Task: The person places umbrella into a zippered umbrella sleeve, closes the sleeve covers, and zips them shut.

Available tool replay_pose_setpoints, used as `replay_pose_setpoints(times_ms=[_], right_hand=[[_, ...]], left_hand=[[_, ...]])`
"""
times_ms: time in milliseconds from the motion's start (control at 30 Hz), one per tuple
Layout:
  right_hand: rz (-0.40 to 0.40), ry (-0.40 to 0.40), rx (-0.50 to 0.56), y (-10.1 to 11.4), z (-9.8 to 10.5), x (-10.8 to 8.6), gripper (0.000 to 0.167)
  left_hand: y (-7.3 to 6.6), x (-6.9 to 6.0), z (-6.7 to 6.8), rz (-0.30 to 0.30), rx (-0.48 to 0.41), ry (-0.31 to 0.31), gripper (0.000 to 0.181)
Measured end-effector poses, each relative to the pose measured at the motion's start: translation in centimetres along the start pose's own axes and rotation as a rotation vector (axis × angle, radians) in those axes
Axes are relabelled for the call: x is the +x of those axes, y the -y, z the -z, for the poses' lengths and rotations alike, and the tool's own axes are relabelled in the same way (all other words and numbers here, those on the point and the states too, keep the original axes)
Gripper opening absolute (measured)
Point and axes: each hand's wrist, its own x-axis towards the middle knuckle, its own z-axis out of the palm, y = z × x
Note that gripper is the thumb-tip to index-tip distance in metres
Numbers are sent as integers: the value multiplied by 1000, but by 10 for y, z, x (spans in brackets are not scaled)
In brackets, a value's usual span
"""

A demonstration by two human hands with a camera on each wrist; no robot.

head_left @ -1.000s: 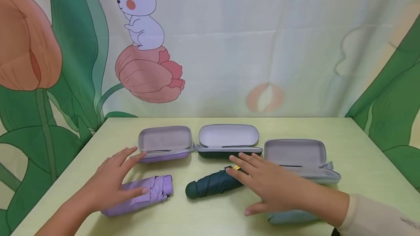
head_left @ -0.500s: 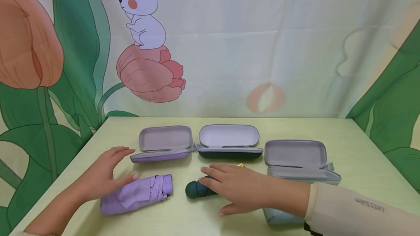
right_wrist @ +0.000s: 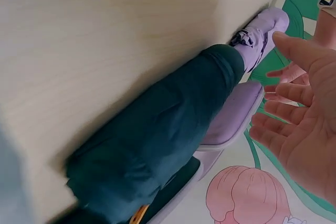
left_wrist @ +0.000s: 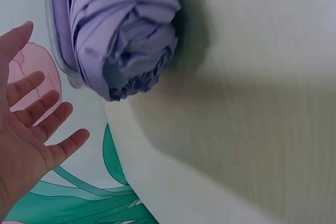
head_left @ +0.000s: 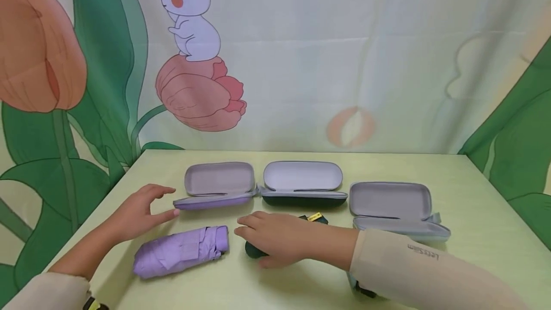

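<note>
A folded purple umbrella lies at the left on the table. Beyond it, my left hand hovers with spread, relaxed fingers, its fingertips near the front corner of an unzipped purple case; it holds nothing. My right hand is over a folded dark green umbrella, hiding much of it in the head view. From the right wrist view, its fingers are loosely extended and apart from the umbrella. Directly behind stands an unzipped dark green case.
An unzipped grey-green case stands at the right. Below it, a pale blue item is mostly hidden by the right sleeve. A printed cloth hangs behind the table.
My right hand has moved left along the dark green umbrella towards its rounded end. My left hand has drawn back from above the purple umbrella. The umbrellas and cases have stayed put.
</note>
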Motion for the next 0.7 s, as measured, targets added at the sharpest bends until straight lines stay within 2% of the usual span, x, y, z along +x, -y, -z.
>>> replay_pose_setpoints(times_ms=[333, 567, 700], right_hand=[[-41, 15, 69, 3, -4, 43, 65], [-12, 18, 94, 12, -1, 70, 64], [-31, 44, 127, 17, -1, 82, 68]], left_hand=[[11, 26, 6, 96, -62, 80, 52], [20, 43, 7, 133, -70, 99, 56], [25, 50, 5, 178, -104, 113, 61]])
